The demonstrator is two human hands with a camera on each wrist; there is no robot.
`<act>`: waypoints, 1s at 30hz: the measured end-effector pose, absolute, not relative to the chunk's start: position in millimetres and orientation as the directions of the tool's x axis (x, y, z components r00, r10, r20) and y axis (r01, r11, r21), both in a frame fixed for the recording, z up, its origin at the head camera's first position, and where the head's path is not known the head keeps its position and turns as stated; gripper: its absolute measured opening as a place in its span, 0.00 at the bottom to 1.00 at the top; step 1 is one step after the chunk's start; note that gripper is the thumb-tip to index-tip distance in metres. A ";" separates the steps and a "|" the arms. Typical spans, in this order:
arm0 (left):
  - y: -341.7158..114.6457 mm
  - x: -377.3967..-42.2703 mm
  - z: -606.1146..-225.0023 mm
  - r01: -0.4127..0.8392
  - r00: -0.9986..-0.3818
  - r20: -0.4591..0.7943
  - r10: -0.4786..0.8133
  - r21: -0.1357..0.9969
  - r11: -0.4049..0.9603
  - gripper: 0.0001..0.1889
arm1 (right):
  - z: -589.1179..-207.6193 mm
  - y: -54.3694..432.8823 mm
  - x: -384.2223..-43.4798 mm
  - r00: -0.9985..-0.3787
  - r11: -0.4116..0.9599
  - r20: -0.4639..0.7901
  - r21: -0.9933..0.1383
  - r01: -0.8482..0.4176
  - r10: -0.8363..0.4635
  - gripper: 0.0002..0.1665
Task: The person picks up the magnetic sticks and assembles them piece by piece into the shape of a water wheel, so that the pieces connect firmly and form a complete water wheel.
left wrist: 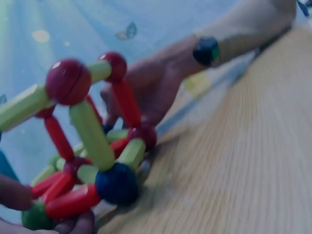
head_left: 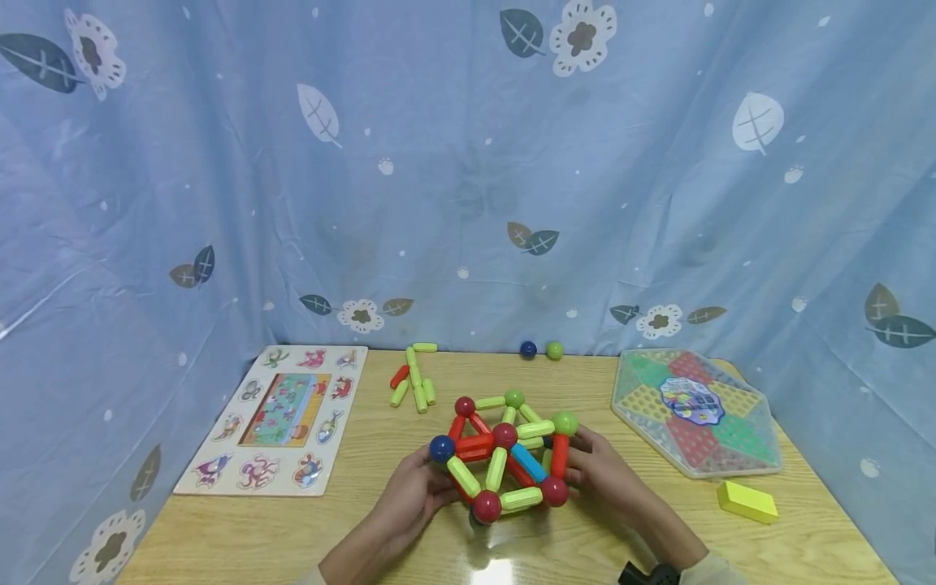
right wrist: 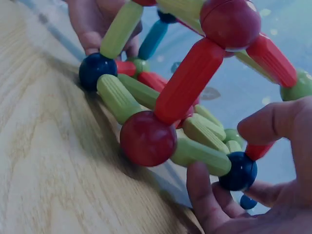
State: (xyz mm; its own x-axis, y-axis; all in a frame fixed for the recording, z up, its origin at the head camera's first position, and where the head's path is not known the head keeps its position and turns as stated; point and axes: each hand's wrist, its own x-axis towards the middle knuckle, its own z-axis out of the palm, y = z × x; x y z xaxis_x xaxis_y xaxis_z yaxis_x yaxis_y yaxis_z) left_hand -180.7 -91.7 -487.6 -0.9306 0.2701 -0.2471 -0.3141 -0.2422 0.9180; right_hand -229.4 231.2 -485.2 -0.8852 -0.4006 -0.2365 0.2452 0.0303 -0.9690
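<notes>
A ball-and-stick building-toy structure (head_left: pixel 496 470) stands in a many-sided cage over the table between both hands. Red, yellow-green and blue sticks join red, green and dark blue balls. My left hand (head_left: pixel 418 497) grips its lower left side; in the left wrist view, the fingers bend around a green ball (left wrist: pixel 38 216) beside a red stick (left wrist: pixel 73 201). On the other side, my right hand (head_left: pixel 601 471) holds the lower right corner. The right wrist view has its fingers around a dark blue ball (right wrist: pixel 238 170), fingertips against a yellow-green stick (right wrist: pixel 202 156).
Loose yellow-green sticks (head_left: pixel 413 366) and a red stick (head_left: pixel 399 376) lie behind the structure. A dark blue ball (head_left: pixel 528 349) and green ball (head_left: pixel 554 350) sit by the curtain. A picture puzzle board (head_left: pixel 292 481) lies left; a hexagonal game box (head_left: pixel 695 410) and yellow block (head_left: pixel 747 502) right.
</notes>
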 end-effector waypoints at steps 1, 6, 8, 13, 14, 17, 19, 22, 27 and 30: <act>-91.0 -180.4 -487.1 -0.338 -0.927 -0.258 0.272 0.890 -0.306 0.25 | -485.2 232.4 -229.7 -0.873 -0.019 -0.217 -0.968 0.250 -0.438 0.38; -87.4 -178.6 -484.3 -0.343 -0.936 -0.240 0.257 0.785 -0.515 0.17 | -484.1 236.8 -228.7 -0.812 -0.175 -0.164 -0.935 0.310 -0.560 0.41; -85.3 -177.8 -483.1 -0.322 -0.943 -0.210 0.259 0.779 -0.538 0.17 | -482.6 236.5 -228.0 -0.796 -0.172 -0.174 -0.929 0.329 -0.580 0.43; -77.9 -177.6 -479.7 -0.285 -0.951 -0.182 0.249 0.832 -0.477 0.33 | -476.2 228.2 -227.0 -0.808 -0.102 -0.221 -0.940 0.326 -0.545 0.47; -76.0 -178.4 -479.1 -0.282 -0.952 -0.188 0.240 0.841 -0.461 0.36 | -474.8 225.7 -226.9 -0.816 -0.089 -0.234 -0.941 0.328 -0.529 0.47; -70.9 -182.2 -478.0 -0.280 -0.957 -0.214 0.198 0.865 -0.417 0.40 | -471.6 218.7 -226.2 -0.835 -0.056 -0.283 -0.936 0.348 -0.472 0.47; -68.8 -184.5 -477.2 -0.284 -0.957 -0.229 0.181 0.872 -0.398 0.41 | -470.2 214.6 -225.7 -0.845 -0.034 -0.305 -0.934 0.355 -0.439 0.49; -67.6 -186.7 -475.8 -0.295 -0.954 -0.249 0.169 0.884 -0.361 0.41 | -467.9 210.5 -224.8 -0.854 -0.010 -0.329 -0.931 0.364 -0.404 0.51; -68.5 -189.4 -468.4 -0.313 -0.948 -0.290 0.134 0.925 -0.214 0.49 | -464.4 209.7 -224.1 -0.856 0.025 -0.344 -0.931 0.363 -0.386 0.49; -68.8 -189.9 -461.5 -0.338 -0.940 -0.334 0.072 0.939 -0.063 0.56 | -462.2 210.7 -223.1 -0.855 0.031 -0.338 -0.934 0.355 -0.394 0.48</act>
